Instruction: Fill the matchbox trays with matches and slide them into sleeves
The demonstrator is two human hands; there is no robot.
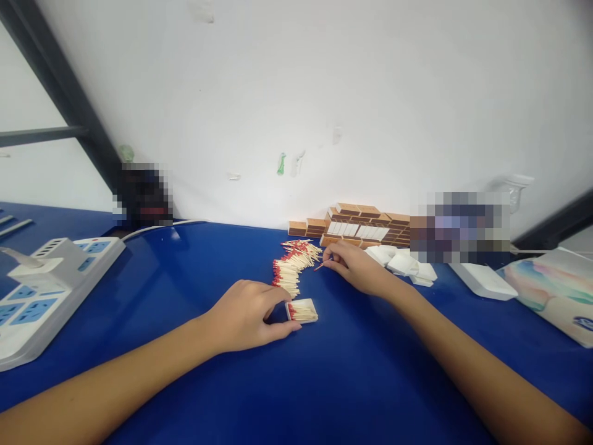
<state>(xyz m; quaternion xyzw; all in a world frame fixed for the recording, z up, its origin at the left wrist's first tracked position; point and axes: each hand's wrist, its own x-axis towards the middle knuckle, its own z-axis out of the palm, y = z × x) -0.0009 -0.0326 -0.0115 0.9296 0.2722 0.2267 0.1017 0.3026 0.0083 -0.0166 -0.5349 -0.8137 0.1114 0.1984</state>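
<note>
My left hand (250,315) grips a small white matchbox tray (307,303) by its left end, thumb on the near side and fingers on the far side. Inside the tray lie several matches (302,313), red heads to the left. Beyond it a curved row of loose matches (288,275) spreads over the blue table, most heads pointing left. Just right of that row, my right hand (349,264) pinches a single match (319,267) between thumb and fingers, its red head low and to the left.
Brown matchboxes (361,211) are stacked against the wall (259,111). White empty trays (403,264) lie heaped right of my right hand. Farther right are a white box (484,281) and a tissue pack (551,290). A power strip (50,309) sits on the blue table (194,259) at left.
</note>
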